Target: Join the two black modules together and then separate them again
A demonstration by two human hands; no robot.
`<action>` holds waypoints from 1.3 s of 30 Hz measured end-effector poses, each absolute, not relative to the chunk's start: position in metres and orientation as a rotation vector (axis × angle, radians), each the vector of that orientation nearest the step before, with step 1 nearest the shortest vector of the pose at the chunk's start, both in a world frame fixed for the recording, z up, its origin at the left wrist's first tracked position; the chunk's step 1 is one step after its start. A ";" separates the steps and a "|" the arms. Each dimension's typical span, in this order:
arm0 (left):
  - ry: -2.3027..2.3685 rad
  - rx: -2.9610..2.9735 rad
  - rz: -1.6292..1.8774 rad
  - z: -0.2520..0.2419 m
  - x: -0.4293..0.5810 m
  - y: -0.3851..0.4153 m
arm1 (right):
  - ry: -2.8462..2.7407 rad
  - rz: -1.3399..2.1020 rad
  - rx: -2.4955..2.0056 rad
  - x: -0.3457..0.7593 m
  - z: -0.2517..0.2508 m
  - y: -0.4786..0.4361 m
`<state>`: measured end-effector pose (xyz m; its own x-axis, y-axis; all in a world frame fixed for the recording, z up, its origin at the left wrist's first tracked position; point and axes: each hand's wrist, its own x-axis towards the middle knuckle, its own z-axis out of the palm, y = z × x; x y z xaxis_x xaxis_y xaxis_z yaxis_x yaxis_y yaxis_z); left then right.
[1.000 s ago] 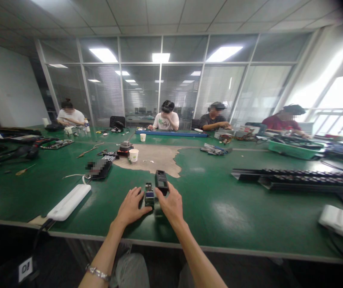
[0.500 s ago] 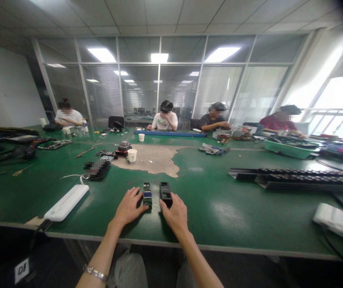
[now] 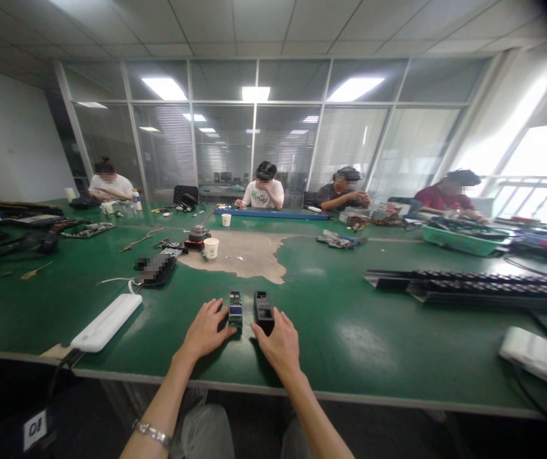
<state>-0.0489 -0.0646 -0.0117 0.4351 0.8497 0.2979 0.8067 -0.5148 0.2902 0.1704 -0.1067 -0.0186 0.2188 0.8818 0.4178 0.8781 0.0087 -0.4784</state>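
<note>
Two narrow parts lie side by side on the green table. One is a small circuit board assembly with a blue screen (image 3: 235,310). To its right is a black plastic housing (image 3: 263,308) with cut-outs. My left hand (image 3: 205,328) rests on the table left of the board, fingers stretched and thumb tip by the board's near end. Around the near end of the housing, my right hand (image 3: 280,338) lies with thumb and fingers apart, thumb at its left edge and fingertips along its right side.
A white power strip (image 3: 107,323) lies at left, with a dark device (image 3: 156,268) beyond it. Paper cups (image 3: 211,248) stand farther back. Long black metal rails (image 3: 474,287) and a white adapter box (image 3: 535,352) are at right. Several people sit across the table (image 3: 331,338).
My right thumb has shifted slightly left, off the housing's top to its edge, uncovering more of its near end. My left hand and the board have stayed put.
</note>
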 end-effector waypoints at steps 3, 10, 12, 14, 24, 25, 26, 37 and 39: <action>1.484 2.550 0.634 -0.013 -0.049 -0.064 | -1.611 0.010 -1.822 0.170 -0.014 -0.107; 1.495 2.546 0.647 -0.016 -0.049 -0.063 | -1.551 0.134 -1.603 0.155 0.019 -0.102; 1.497 2.540 0.670 -0.017 -0.049 -0.063 | -1.557 0.144 -1.558 0.144 0.030 -0.100; 1.492 2.534 0.701 -0.020 -0.050 -0.062 | -1.570 0.142 -1.553 0.132 0.036 -0.098; 1.482 2.496 0.780 -0.027 -0.051 -0.060 | -1.625 0.042 -1.742 0.100 0.033 -0.094; 1.477 2.495 0.790 -0.027 -0.051 -0.060 | -1.635 0.039 -1.757 0.098 0.033 -0.094; 1.471 2.493 0.802 -0.027 -0.052 -0.060 | -1.643 0.038 -1.774 0.097 0.033 -0.093; 1.438 2.451 0.843 -0.026 -0.049 -0.060 | -1.672 0.034 -1.815 0.092 0.026 -0.106; 1.443 2.457 0.844 -0.026 -0.049 -0.060 | -1.664 0.055 -1.830 0.091 0.024 -0.107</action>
<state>-0.0494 -0.0604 -0.0264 0.3716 0.8451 0.3845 0.7491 -0.5175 0.4135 0.0911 -0.1072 0.0244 0.1914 0.9020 0.3871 0.8745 0.0223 -0.4845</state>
